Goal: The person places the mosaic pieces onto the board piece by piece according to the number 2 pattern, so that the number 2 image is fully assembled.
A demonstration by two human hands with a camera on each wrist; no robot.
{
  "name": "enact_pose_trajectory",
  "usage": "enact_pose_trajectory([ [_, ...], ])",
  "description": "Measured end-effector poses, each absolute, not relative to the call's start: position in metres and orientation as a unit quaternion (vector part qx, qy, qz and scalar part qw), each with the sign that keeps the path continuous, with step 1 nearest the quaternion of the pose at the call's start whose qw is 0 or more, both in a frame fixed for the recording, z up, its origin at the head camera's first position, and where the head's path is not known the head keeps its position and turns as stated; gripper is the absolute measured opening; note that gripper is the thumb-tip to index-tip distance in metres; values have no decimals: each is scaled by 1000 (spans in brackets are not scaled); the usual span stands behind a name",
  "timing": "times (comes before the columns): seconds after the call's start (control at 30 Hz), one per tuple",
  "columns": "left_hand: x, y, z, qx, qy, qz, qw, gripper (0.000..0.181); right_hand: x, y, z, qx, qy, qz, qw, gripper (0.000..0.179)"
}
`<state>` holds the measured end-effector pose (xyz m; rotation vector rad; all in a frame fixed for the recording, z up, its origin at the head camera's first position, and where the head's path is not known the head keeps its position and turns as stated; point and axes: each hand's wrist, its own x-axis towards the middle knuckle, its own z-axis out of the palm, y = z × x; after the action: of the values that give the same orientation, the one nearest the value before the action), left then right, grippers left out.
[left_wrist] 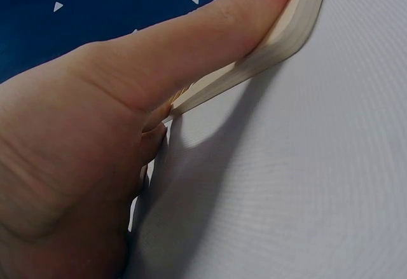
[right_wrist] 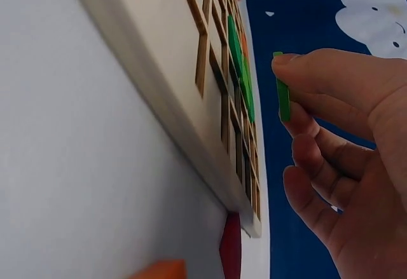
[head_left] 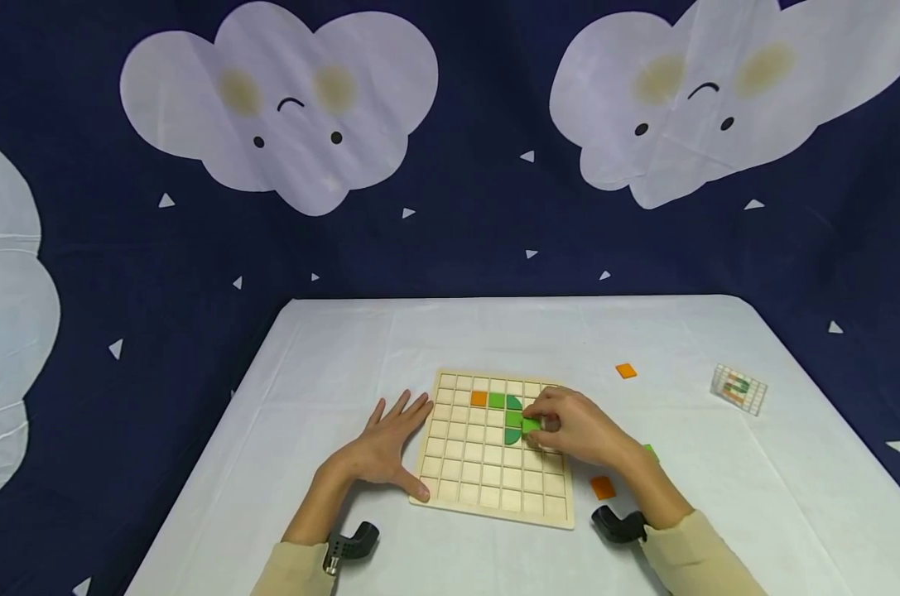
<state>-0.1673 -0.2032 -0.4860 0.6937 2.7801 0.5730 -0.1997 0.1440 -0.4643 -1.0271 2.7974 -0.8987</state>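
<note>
White table (head_left: 375,348) carries board (head_left: 472,473), left hand (head_left: 384,447) spread against its left edge, right hand (head_left: 579,424) pinching tile (head_left: 530,425), which I judge best lowered level.

Soft light, diffuse grey shadows on white cloth (left_wrist: 337,152)

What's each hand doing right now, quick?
Left hand: open, fingers spread, touching the wooden grid board.
Right hand: closed, pinching a light-green square tile above the board.
</note>
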Motion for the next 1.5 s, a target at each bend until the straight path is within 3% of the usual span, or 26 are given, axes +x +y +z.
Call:
enact_pose_trajectory([
  [0.97, -167, -204, -486, 246, 941, 204, 108, 143, -204, 108, -467, -359, 898, -254, 10, 26],
  [1.5, -168, -205, -486, 247, 941, 205, 108, 143, -204, 91, -469, -365, 903, -223, 45, 22],
])
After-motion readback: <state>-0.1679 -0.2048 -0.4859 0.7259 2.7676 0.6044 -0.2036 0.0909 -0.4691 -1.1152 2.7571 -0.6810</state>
